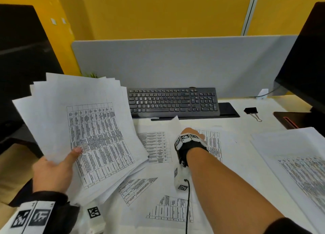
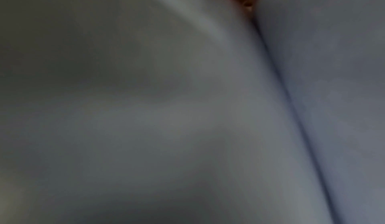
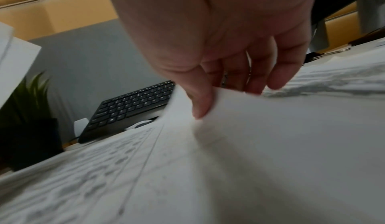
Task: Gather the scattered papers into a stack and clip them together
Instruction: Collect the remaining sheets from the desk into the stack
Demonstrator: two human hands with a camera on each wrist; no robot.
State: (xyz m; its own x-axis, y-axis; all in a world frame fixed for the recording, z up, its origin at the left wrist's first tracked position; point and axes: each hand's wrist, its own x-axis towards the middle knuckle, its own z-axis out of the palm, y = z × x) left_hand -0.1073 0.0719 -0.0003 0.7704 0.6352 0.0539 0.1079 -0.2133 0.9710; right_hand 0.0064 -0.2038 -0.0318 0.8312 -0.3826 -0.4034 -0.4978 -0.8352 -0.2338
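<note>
Inspection note: I hold gathered sheets in my left hand and pinch one more sheet with my right.

My left hand (image 1: 52, 172) grasps a fanned bundle of white printed table sheets (image 1: 84, 128), thumb pressed on the top page, raised above the white desk (image 1: 237, 128). My right hand (image 3: 218, 49) pinches the lifted edge of a single white printed sheet (image 3: 260, 137) lying near the middle of the desk, thumb on top, fingers behind. More loose printed sheets (image 1: 168, 209) lie flat below my right forearm, and another pile (image 1: 295, 156) sits at the right. A black binder clip with wire handles (image 1: 251, 111) rests untouched on the desk, right of the black keyboard (image 1: 173, 102). The left wrist view shows only blurred paper.
</note>
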